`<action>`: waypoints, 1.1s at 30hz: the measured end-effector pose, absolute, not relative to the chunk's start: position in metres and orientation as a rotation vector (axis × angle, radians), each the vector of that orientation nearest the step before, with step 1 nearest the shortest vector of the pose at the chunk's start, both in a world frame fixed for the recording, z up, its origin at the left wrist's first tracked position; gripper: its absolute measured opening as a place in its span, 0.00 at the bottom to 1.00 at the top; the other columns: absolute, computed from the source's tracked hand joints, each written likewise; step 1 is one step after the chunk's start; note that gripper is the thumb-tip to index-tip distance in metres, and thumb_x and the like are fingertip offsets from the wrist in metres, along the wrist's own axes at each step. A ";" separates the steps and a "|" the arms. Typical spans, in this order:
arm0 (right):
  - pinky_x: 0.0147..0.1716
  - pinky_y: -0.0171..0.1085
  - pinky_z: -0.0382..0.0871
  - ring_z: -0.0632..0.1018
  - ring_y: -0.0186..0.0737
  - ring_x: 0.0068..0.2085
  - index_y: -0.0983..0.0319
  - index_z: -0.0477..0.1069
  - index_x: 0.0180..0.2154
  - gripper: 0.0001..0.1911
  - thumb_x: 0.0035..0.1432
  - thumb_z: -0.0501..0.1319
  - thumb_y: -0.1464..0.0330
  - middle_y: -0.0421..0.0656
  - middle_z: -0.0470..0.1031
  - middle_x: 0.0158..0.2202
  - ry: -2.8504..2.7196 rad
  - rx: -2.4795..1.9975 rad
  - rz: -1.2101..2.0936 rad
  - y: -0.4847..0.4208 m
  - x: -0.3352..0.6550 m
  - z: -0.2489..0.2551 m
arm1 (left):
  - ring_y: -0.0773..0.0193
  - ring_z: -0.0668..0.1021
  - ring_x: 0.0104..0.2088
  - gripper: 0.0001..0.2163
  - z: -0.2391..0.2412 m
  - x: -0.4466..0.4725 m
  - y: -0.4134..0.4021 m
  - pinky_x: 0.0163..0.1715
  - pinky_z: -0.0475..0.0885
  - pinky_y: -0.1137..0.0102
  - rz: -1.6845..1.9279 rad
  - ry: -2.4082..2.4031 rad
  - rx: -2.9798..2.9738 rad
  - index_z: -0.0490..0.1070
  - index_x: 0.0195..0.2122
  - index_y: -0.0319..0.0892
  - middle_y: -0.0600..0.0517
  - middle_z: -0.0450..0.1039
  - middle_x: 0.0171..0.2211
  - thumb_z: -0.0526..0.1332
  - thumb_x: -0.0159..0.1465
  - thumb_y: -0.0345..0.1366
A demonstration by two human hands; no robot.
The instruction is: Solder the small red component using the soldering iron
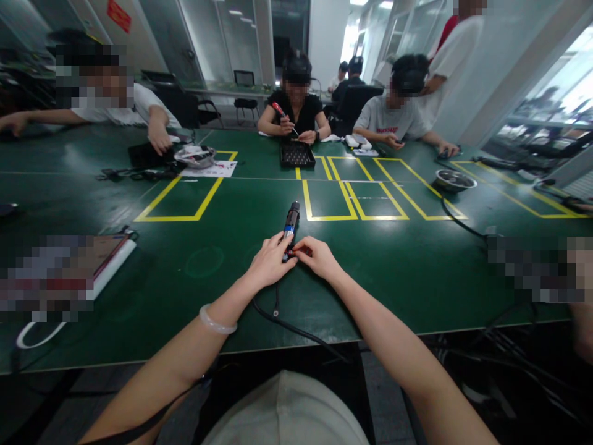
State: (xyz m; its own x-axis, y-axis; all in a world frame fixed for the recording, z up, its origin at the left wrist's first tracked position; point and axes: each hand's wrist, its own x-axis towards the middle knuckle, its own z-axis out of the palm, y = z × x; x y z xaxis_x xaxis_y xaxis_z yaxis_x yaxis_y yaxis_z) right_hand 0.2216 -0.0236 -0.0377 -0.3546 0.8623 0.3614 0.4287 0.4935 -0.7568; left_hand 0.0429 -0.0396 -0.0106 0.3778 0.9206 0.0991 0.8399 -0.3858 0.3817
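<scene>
A black cylindrical device point(293, 216) with a blue band and a silvery section lies on the green table, its far end pointing away from me. My left hand point(272, 259) is wrapped round its near part and holds it. The fingers of my right hand point(317, 256) are pinched together at the device's near end, beside my left fingertips. Something small and reddish shows there, too small to make out. A black cable point(296, 330) runs from below my left hand over the table's front edge. A short thin lead with a ring-shaped end point(276, 313) lies by it.
The green table point(222, 241) has yellow tape outlines point(331, 217). Across it, several people work, one with a red-handled tool point(278, 109) over a black tray point(297, 154). A metal bowl point(455, 180) stands right; a white-edged bag point(113, 266) lies left.
</scene>
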 end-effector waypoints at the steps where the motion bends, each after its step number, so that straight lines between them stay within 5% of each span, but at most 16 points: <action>1: 0.34 0.34 0.64 0.72 0.35 0.31 0.61 0.73 0.34 0.03 0.57 0.60 0.71 0.41 0.73 0.32 -1.967 -1.073 0.709 -0.024 0.221 -0.037 | 0.45 0.63 0.60 0.31 -0.010 0.044 -0.039 0.56 0.64 0.54 0.434 1.562 2.376 0.55 0.67 0.45 0.43 0.54 0.66 0.56 0.63 0.46; 16: 0.31 0.31 0.63 0.72 0.32 0.27 0.64 0.74 0.34 0.07 0.58 0.58 0.70 0.40 0.76 0.29 -1.915 -1.095 0.703 -0.028 0.222 -0.032 | 0.51 0.70 0.49 0.21 -0.005 0.053 -0.040 0.45 0.70 0.60 0.326 1.763 2.518 0.66 0.60 0.55 0.48 0.61 0.61 0.52 0.67 0.48; 33: 0.31 0.32 0.62 0.70 0.32 0.28 0.63 0.74 0.35 0.07 0.61 0.57 0.70 0.40 0.75 0.30 -1.964 -1.100 0.652 -0.028 0.227 -0.030 | 0.49 0.69 0.51 0.22 0.000 0.031 -0.042 0.47 0.69 0.59 0.248 1.814 2.552 0.68 0.60 0.54 0.47 0.61 0.61 0.55 0.65 0.48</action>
State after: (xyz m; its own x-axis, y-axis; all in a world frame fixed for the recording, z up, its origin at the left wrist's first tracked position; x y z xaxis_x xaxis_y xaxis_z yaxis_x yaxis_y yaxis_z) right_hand 0.2270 -0.0281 -0.0298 -0.3241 0.8671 0.3783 0.4690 0.4946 -0.7318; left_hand 0.0314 -0.0421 -0.0001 0.3202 0.9386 0.1280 0.9386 -0.3327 0.0915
